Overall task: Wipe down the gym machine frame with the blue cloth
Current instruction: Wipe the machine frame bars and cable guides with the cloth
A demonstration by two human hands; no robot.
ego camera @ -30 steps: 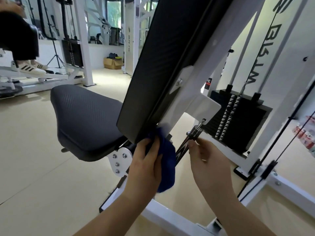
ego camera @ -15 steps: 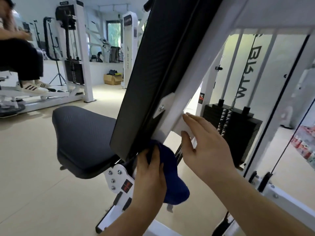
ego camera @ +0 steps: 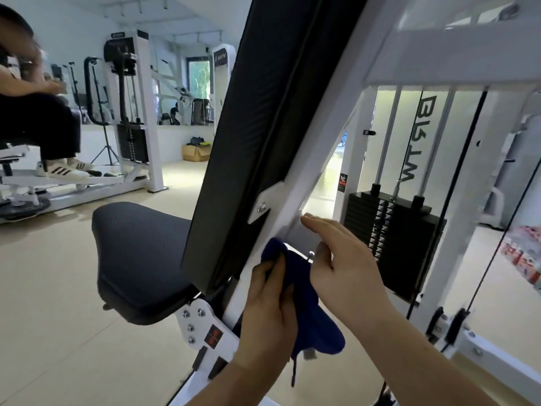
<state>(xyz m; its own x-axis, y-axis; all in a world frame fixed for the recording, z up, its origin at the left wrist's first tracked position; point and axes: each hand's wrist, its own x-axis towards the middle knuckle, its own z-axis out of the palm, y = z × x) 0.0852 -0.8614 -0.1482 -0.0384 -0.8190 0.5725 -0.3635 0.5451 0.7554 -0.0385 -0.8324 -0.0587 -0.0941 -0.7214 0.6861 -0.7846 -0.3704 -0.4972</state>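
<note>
Both hands had climbed the frame, advancing our wipe: left hand grip clamped the blue cloth, right hand grip apart, bracing.

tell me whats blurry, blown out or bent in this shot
Head view: the seated person at far left is smeared by motion blur. The bright gap behind the white frame is blown out. Wide-angle distortion seems to splay the uprights near the right edge. The left hand, blue cloth and right hand at centre are fairly sharp.
</note>
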